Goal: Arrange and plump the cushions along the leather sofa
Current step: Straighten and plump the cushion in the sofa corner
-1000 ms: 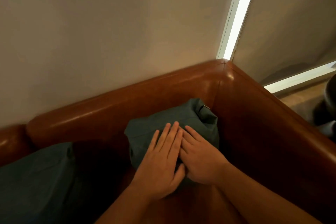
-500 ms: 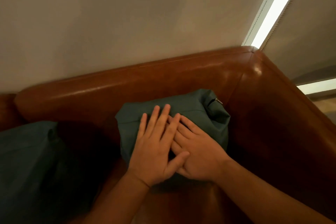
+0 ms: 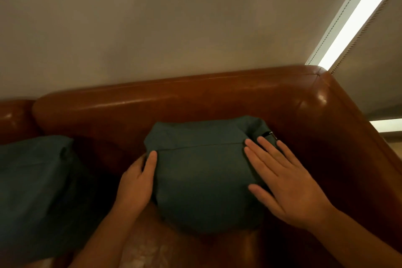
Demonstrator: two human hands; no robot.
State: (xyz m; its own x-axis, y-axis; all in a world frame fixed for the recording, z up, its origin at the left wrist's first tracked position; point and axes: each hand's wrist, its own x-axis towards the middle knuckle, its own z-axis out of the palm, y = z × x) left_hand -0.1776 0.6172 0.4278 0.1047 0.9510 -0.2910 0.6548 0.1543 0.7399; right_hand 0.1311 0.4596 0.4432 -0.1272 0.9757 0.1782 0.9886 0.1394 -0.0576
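Two hands flank a teal cushion point(image 3: 204, 172) in the brown leather sofa point(image 3: 195, 98) corner, left hand point(image 3: 137, 183) gripping its edge, right hand point(image 3: 285, 183) flat, fingers straight; uneven squeezing might leave it lopsided.

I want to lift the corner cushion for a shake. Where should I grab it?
Judging by its pose, grip the teal cushion by its two side edges, from the front. The back and right arm of the sofa block other approaches, and the left hand and right hand already flank it.
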